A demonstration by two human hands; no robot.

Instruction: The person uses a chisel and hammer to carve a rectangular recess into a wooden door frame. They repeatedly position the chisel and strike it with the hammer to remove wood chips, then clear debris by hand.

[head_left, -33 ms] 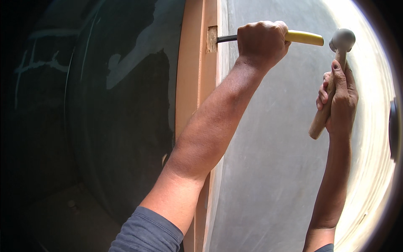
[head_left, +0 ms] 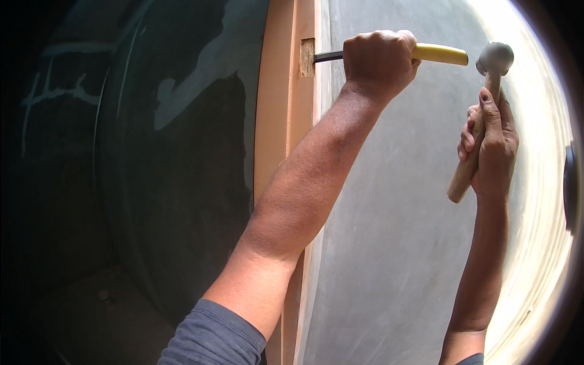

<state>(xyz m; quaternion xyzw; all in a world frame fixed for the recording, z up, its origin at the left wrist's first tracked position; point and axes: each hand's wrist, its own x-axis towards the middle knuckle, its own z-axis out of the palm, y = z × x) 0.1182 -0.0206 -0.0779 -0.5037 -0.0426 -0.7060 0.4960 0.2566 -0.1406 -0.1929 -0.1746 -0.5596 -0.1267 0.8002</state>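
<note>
My left hand (head_left: 378, 66) is closed around a chisel with a yellow handle (head_left: 445, 53). Its dark blade (head_left: 328, 56) points left, horizontally, with the tip at a rough rectangular recess (head_left: 307, 59) cut in a pale wooden door frame (head_left: 274, 134). My right hand (head_left: 490, 140) grips a mallet by its wooden handle (head_left: 459, 185), which stands tilted upright; the round grey head (head_left: 496, 59) is just right of the chisel handle's end, with a small gap between them.
A grey plastered wall (head_left: 398, 231) runs right of the frame. Left of it is a dim space with dark, patchy walls (head_left: 182, 182) and a shadowed floor (head_left: 85, 322). Bright light fills the right rim, where a dark object (head_left: 569, 185) shows at the edge.
</note>
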